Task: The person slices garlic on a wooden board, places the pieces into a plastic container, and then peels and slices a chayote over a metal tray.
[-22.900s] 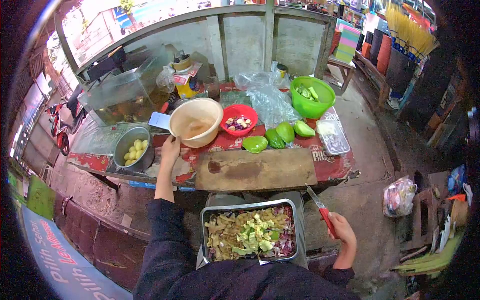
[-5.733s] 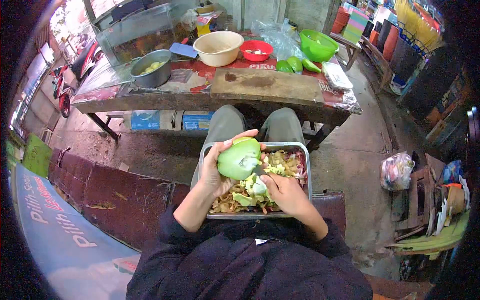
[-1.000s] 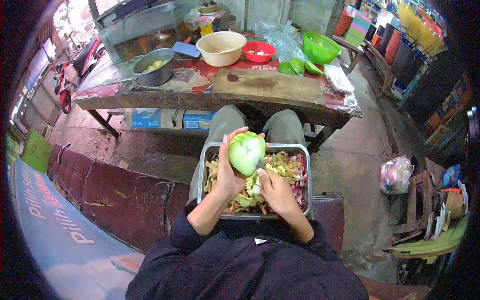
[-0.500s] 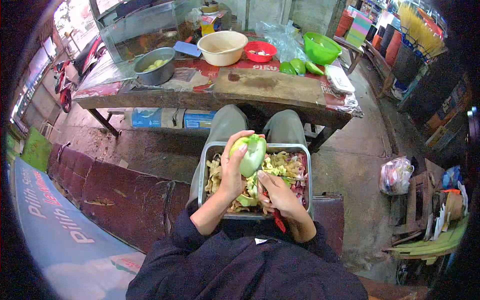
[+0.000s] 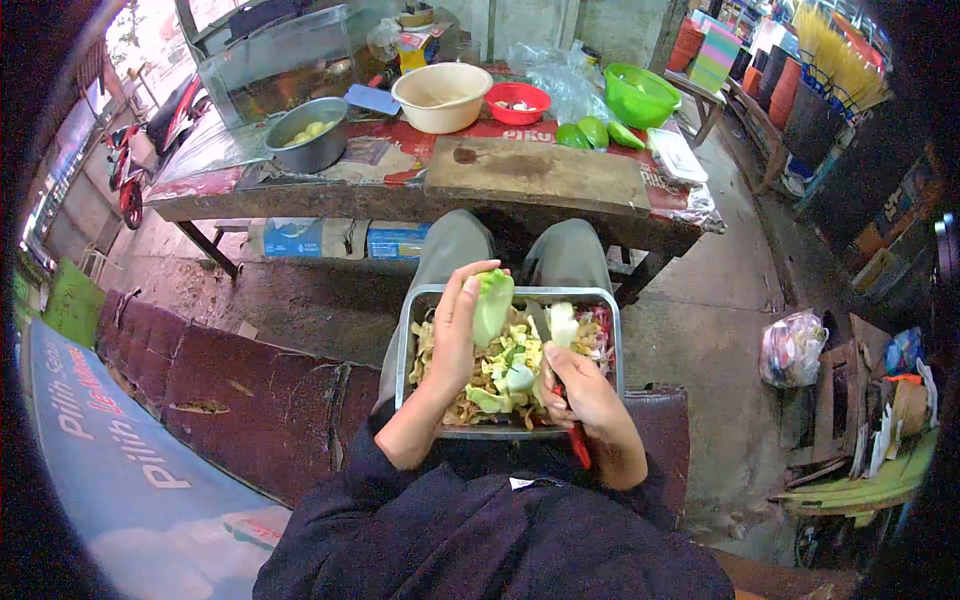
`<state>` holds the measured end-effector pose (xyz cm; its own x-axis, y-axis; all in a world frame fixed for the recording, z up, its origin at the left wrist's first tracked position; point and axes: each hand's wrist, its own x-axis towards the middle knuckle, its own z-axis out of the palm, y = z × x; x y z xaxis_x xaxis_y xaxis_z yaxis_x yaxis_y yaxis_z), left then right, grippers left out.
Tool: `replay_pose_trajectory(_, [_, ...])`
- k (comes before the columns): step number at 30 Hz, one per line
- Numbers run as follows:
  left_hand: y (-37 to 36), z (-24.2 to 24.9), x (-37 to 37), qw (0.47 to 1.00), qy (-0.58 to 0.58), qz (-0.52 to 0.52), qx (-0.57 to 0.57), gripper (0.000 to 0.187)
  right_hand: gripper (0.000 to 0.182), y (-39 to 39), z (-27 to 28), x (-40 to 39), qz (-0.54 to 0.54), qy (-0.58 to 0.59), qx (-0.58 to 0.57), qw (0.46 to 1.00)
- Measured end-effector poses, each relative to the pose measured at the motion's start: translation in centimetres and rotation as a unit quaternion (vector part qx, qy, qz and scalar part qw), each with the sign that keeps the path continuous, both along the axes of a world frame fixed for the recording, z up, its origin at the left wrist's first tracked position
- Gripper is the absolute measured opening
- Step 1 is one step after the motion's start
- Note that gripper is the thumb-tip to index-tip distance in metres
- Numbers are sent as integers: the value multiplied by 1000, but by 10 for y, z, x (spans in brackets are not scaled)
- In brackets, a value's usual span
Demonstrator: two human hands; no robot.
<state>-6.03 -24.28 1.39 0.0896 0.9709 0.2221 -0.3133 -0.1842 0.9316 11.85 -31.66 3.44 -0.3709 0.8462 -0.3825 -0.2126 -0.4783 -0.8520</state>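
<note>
- The green vegetable (image 5: pixel 492 309), its pale flesh partly bared, is in the left hand (image 5: pixel 455 338), above the left part of the tray.
- Left of the two hands: fingers curved along the vegetable's outer side, partly closed on it.
- The right hand (image 5: pixel 584 393) is closed around the knife (image 5: pixel 579 446), red handle pointing down toward the person.
- A pale piece (image 5: pixel 562 324) is just above the right fingers; whether it touches the blade, I cannot tell.
- The metal tray (image 5: pixel 616 372) lies on the person's lap under both hands, holding peelings and scraps (image 5: pixel 510 385).
- Beyond the knees, the wooden board (image 5: pixel 540 172) lies along the near edge of the table (image 5: pixel 300 200).
- Behind the board are green vegetables (image 5: pixel 594 131), the cream bowl (image 5: pixel 440 119), the red bowl (image 5: pixel 518 116) and the green basket (image 5: pixel 640 107).
</note>
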Motion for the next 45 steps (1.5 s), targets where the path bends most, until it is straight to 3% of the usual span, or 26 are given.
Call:
replay_pose_trajectory(2, [-1, 1, -2, 988, -126, -58, -74, 48, 40, -5, 3, 6, 2, -26, 33, 999])
replay_pose_trajectory(3, [-4, 5, -3, 987, -126, -58, -75, 48, 39, -7, 5, 9, 10, -81, 60, 995])
replay_pose_trajectory(5, [-11, 19, -4, 941, -257, -122, -183, 55, 37, -11, 10, 9, 17, -135, 87, 987])
replay_pose_trajectory(6, [-13, 21, -4, 941, -257, -122, -183, 55, 34, -13, 13, 7, -15, -168, 113, 979])
replay_pose_trajectory(8, [-17, 23, -4, 882, -375, -181, -220, 56, 31, -14, 17, 1, -47, -200, 139, 969])
replay_pose_trajectory(10, [-19, 24, -1, 878, -389, -180, -216, 59, 20, -16, 20, -6, -75, -262, 207, 939])
replay_pose_trajectory(12, [-21, 27, 1, 873, -402, -179, -212, 61, 15, -13, 6, -10, -105, -244, 229, 936])
replay_pose_trajectory(14, [-24, 32, 1, 853, -436, -159, -237, 64, 20, -11, 2, -15, -135, -226, 249, 932])
replay_pose_trajectory(16, [-27, 25, 2, 867, -416, -188, -201, 64, 42, -9, 8, -24, -160, -239, 318, 903])
replay_pose_trajectory(17, [-29, 21, 3, 878, -394, -216, -164, 64, 54, -7, 7, -27, -160, -217, 300, 915])
replay_pose_trajectory(18, [-30, 18, 4, 879, -393, -217, -162, 64, 54, -7, 8, -30, -161, -217, 302, 914])
replay_pose_trajectory(20, [-33, 13, 7, 953, -234, -78, -176, 62, 51, -7, 11, -34, -192, -135, 178, 956])
replay_pose_trajectory(22, [-31, 11, 4, 957, -222, -75, -172, 59, 52, -4, 12, -29, -195, -115, 176, 958])
replay_pose_trajectory(24, [-28, 0, 1, 975, -116, -29, -186, 55, 50, -2, 22, -26, -199, -110, 175, 958])
replay_pose_trajectory(26, [-21, -10, -7, 972, -142, -45, -179, 50, 47, 2, 26, -20, -205, -121, 188, 953])
replay_pose_trajectory(28, [-22, 1, -13, 988, 57, -63, -130, 50, 46, 8, 29, -13, -193, -171, 245, 935])
replay_pose_trajectory(30, [-24, 7, -13, 987, 66, -59, -135, 53, 44, 8, 36, -12, -194, -158, 242, 937])
replay_pose_trajectory(36, [-34, 18, -3, 958, -176, -55, -218, 59, 47, -3, 32, -12, -121, -201, 305, 923])
replay_pose_trajectory(37, [-36, 20, -1, 959, -181, -46, -214, 61, 49, -7, 32, -11, -74, -281, 322, 901])
replay_pose_trajectory(45, [-42, 14, 11, 980, -151, 51, -119, 65, 54, -20, 28, -29, -101, -366, 424, 822])
